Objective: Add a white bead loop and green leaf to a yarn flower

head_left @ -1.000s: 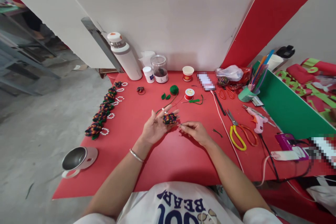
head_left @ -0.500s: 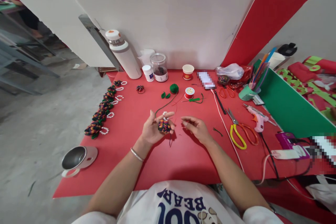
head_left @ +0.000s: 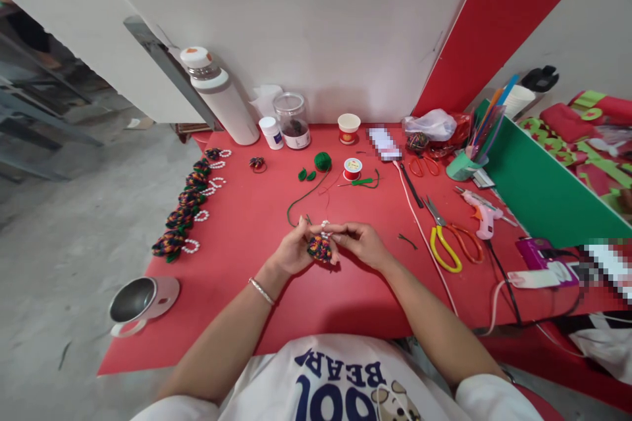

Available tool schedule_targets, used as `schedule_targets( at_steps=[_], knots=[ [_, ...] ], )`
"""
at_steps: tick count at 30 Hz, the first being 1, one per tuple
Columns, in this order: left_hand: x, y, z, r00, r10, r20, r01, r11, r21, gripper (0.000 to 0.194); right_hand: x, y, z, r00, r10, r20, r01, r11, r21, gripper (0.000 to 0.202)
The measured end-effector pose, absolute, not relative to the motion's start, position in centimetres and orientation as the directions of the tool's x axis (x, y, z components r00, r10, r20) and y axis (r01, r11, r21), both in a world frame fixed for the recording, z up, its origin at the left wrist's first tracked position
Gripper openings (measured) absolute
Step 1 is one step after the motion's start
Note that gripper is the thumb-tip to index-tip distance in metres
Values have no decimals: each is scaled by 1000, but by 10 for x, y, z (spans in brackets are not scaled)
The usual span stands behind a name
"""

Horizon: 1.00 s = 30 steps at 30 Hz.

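Note:
A small multicoloured crocheted piece (head_left: 320,248) with a loop of white pearl beads (head_left: 325,227) rests in the fingers of my left hand (head_left: 292,250). My right hand (head_left: 364,245) has its thumb and forefinger pinched together at the piece's upper right, by the beads; exactly what they grip is too small to make out. Thin red thread runs from the beads toward a red thread spool (head_left: 352,169). Beyond my hands lie a green yarn ball (head_left: 322,161), two green crocheted leaves (head_left: 307,175) and a green-handled crochet hook (head_left: 363,181).
Several finished crocheted pieces with bead loops (head_left: 191,197) line the left edge, above a steel mug (head_left: 148,302). A white bottle (head_left: 224,105), a clear jar (head_left: 292,122) and a paper cup (head_left: 348,128) stand at the back. Scissors (head_left: 442,237) and a glue gun (head_left: 486,214) lie right.
My right hand has moved left to meet the crocheted piece, its fingers now at the beads. My left hand has turned and shifted slightly right with the piece. The view has tilted down a little.

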<state>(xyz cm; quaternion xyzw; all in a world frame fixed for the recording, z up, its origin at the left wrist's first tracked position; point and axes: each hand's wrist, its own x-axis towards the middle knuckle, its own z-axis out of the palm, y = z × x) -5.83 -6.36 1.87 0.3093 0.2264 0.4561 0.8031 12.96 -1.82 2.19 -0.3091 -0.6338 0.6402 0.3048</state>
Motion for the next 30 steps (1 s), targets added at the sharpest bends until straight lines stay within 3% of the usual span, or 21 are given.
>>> schedule_targets(
  at_steps=[5,12,19,30],
  knots=[
    [-61,-63,15,433,891,-135,-617,402,677,76,130,-19,26,-622,780,-74,-88,-163,-983,31],
    [-59,-63,10,332,921,-202,-628,376,682,54,134,-12,21,-531,847,-37,-35,-65,-997,30],
    [-58,-60,14,216,954,-209,-640,301,707,26,133,-11,17,-512,857,-56,-27,-81,-996,29],
    [-55,-59,14,181,954,-237,-629,298,718,28,133,-9,16,-376,919,-117,-27,-137,-990,37]
  ],
)
